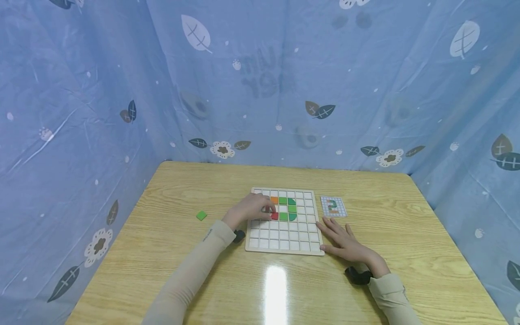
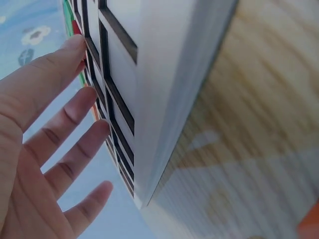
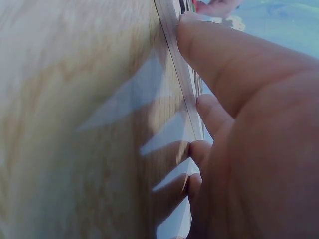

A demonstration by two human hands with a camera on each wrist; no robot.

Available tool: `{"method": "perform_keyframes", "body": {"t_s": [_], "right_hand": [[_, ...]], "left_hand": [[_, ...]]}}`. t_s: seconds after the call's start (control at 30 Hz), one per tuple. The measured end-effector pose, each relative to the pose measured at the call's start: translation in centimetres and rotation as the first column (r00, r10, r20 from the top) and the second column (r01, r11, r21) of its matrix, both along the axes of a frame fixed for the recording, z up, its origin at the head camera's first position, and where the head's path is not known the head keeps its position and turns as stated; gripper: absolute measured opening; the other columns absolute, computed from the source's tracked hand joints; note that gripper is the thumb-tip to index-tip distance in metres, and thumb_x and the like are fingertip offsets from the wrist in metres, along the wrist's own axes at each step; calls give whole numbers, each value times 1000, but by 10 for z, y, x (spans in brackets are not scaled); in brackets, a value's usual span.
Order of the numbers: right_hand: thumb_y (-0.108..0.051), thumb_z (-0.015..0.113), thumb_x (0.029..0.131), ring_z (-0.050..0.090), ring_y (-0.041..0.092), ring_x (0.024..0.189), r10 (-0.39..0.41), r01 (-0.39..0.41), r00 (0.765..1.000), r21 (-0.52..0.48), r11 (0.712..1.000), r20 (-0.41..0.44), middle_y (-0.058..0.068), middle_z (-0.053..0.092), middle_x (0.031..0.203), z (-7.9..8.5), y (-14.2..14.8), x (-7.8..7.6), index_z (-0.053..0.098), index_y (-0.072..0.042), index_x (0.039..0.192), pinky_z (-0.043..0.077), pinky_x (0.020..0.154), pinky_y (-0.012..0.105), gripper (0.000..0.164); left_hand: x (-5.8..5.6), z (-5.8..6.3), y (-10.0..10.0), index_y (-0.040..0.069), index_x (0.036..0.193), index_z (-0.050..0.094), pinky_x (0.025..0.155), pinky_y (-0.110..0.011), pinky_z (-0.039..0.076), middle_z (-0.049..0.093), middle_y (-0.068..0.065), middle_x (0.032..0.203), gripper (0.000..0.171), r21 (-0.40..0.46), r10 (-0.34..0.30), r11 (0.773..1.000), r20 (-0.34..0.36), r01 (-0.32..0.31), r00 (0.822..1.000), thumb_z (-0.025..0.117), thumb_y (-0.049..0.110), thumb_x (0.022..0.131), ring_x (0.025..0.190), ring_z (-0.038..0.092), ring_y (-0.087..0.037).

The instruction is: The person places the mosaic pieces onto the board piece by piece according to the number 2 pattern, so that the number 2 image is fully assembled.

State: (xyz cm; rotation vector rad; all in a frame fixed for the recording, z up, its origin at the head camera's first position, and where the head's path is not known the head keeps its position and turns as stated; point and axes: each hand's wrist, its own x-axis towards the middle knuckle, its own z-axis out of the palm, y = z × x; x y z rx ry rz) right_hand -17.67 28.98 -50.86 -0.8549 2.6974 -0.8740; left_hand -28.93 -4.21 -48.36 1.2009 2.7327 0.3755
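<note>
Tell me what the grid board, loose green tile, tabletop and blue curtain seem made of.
Grid board: probably wood, given its pale, smooth frame; the white cells' material is unclear.
Loose green tile: painted wood or plastic; evenly coloured, too small to tell.
Tabletop: glossy wood or laminate, showing grain and a bright reflection.
Blue curtain: perhaps plastic or coated fabric, with shiny creases.

Bright head view, white glare [image 1: 276,295] on the bench [image 1: 229,289] at lower centre; wrist views dimmer, softly blurred.

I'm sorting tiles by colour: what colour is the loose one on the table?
Loose tile: green, seen best in the head view.
</note>
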Motion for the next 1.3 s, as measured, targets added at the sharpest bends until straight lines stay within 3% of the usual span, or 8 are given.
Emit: {"method": "perform_keyframes", "body": {"t_s": [0.77, 1.1, 1.3], "right_hand": [[-26, 57, 91, 4, 49, 137, 0, 0, 1000, -14, 1000, -7, 24, 14, 151, 1, -1, 1, 26, -8, 146, -7, 98, 71, 66], [-27, 57, 91, 3, 46, 138, -5, 5, 1000, 0, 1000, 17, 21, 12, 153, 2, 0, 0, 25, -11, 147, -7, 100, 70, 66], [-29, 57, 91, 3, 46, 138, -8, 8, 1000, 1, 1000, 22, 20, 12, 153, 1, 0, 0, 25, -12, 147, -7, 100, 70, 67]], "left_hand": [[10, -1, -8, 26, 106, 69, 79, -28, 44, 61, 9, 99, 24, 41, 27, 999, -20, -26, 999, 66, 35, 84, 88, 53, -8], [21, 4, -20, 24, 108, 68, 88, -31, 43, 62, 9, 108, 26, 107, 104, 989, 18, -105, 994, 68, 34, 83, 96, 54, -9], [25, 2, -31, 22, 108, 69, 81, -28, 45, 62, 7, 106, 26, 160, 139, 977, 29, -141, 990, 68, 32, 84, 91, 56, -10]]}}
